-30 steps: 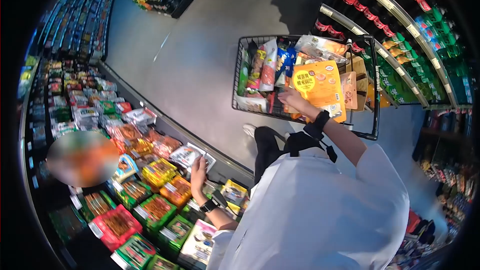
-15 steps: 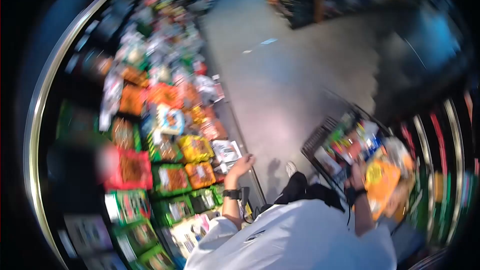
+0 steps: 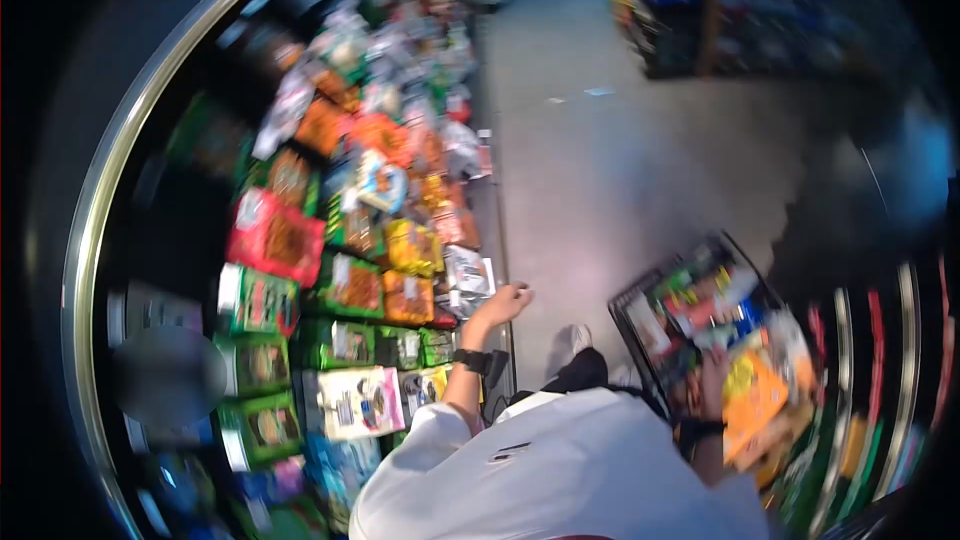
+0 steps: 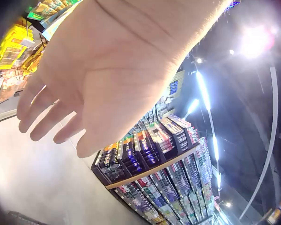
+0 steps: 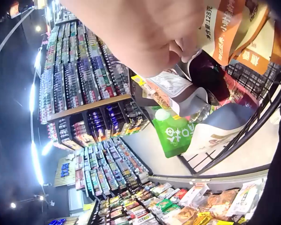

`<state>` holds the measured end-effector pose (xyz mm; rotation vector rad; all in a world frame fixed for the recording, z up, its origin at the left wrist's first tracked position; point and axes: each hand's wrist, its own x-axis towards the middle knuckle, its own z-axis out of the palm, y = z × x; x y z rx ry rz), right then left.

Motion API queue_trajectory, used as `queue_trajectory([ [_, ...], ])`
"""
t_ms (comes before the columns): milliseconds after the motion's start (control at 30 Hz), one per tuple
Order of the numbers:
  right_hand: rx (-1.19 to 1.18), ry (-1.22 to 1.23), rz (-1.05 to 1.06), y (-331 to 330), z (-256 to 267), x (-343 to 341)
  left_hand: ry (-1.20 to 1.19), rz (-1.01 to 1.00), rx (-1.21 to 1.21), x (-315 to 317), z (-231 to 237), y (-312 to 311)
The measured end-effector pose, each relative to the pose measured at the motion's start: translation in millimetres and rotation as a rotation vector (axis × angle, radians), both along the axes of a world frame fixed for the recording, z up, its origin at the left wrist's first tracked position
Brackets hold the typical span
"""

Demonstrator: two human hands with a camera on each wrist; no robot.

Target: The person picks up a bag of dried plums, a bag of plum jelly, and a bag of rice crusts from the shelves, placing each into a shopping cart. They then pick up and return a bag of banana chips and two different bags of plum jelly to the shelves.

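My left hand [image 3: 500, 307] hangs over the aisle edge of the packaged-food display, holding nothing; in the left wrist view its palm [image 4: 107, 70] and loosely extended fingers show. At the lower right, my right hand [image 3: 712, 385] is over the wire cart [image 3: 640, 350], left of an orange-yellow pouch [image 3: 755, 395]. The right wrist view shows this hand [image 5: 145, 33] with bent fingers close to several packs, among them a green-and-white bag [image 5: 171, 136]. Whether it grips any pack is hidden.
Food packs, including a red one [image 3: 275, 235] and a yellow one [image 3: 413, 246], fill the display on the left, bordered by a metal rail [image 3: 85, 240]. Grey floor [image 3: 560, 180] runs between display and cart. Dark shelving [image 3: 680, 20] stands beyond, with more shelves at right.
The head view has swung left, so display and cart sit differently in it. My left hand has moved from above the packs to beyond the display's aisle edge. My right hand stays over the cart.
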<state>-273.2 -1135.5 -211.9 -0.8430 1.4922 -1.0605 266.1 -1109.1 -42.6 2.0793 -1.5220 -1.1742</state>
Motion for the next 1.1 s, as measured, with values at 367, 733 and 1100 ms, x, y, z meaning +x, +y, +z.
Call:
queue_trajectory([
  [367,-0.137,0.487,0.108,37,98,38,0.183,-0.250,0.159,-79,-1,-35],
  [733,-0.078,-0.008,0.072,78,191,55,0.300,-0.308,0.354,-135,-77,-110],
  [1100,-0.263,0.399,0.029,83,307,70,0.326,-0.335,0.438,-175,-172,-146],
])
